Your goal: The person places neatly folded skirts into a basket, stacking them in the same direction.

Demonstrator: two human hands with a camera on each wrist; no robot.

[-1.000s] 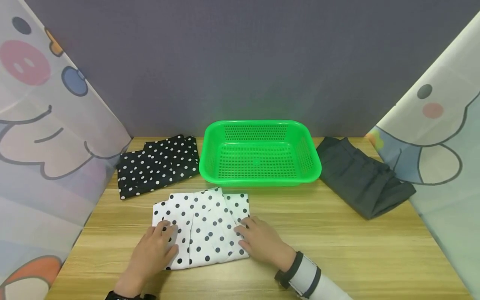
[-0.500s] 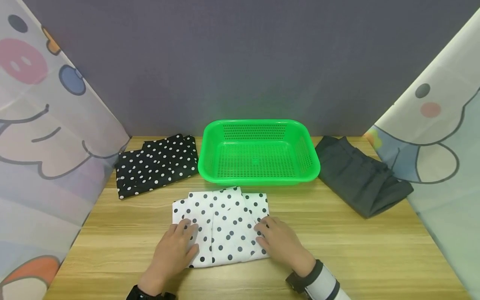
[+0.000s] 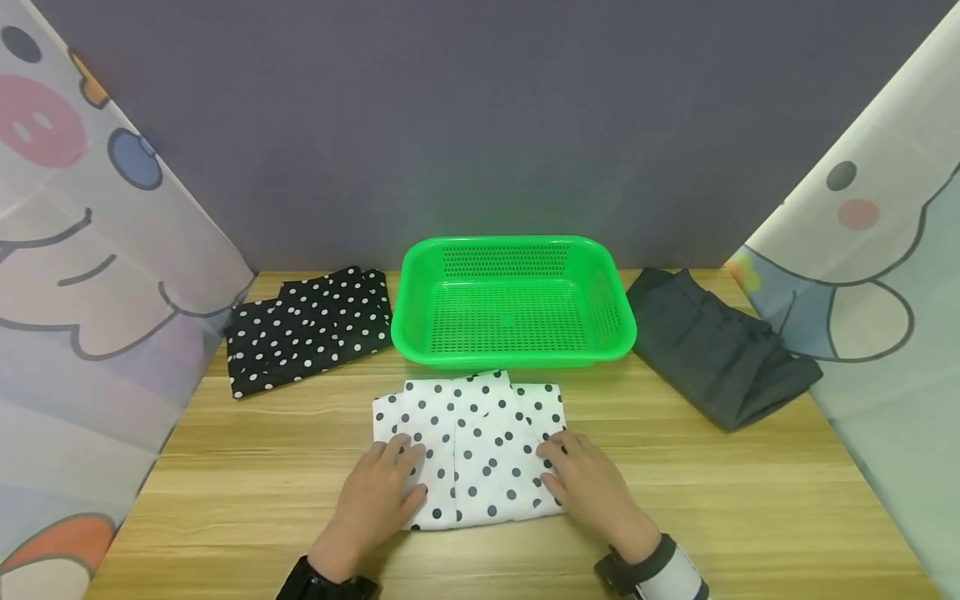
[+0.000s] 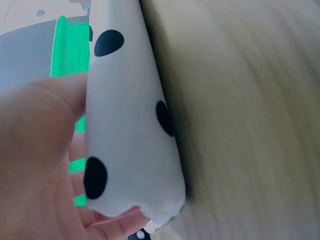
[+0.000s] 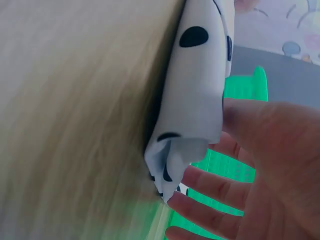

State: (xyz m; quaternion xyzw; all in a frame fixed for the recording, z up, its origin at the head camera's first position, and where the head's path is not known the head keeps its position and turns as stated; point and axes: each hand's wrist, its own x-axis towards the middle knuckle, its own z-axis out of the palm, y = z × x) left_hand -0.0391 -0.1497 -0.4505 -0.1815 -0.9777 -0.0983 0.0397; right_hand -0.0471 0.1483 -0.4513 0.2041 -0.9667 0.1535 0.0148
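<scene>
A folded white garment with black polka dots [image 3: 480, 454] lies on the table in front of the basket; its exact kind is hidden by the folds. My left hand [image 3: 378, 492] rests on its left side, fingers loosely spread. On the opposite side, my right hand [image 3: 592, 483] touches the edge with relaxed fingers and thumb. In the left wrist view, the thumb [image 4: 60, 95] lies along the top of the thick folded edge. The right wrist view has the layered fold [image 5: 195, 95] beside spread fingers [image 5: 210, 215].
Behind the garment stands a green perforated plastic basket [image 3: 513, 362]. A folded black cloth with white dots [image 3: 311, 329] lies left of it, a folded dark grey garment [image 3: 720, 350] right. Printed panels flank the wooden table [image 3: 757, 508], and a grey wall [image 3: 480, 125] rises behind.
Both hands have slid the white dotted garment to the right across the table, bringing it in front of the basket. The black cloth, basket and grey garment lie where they were.
</scene>
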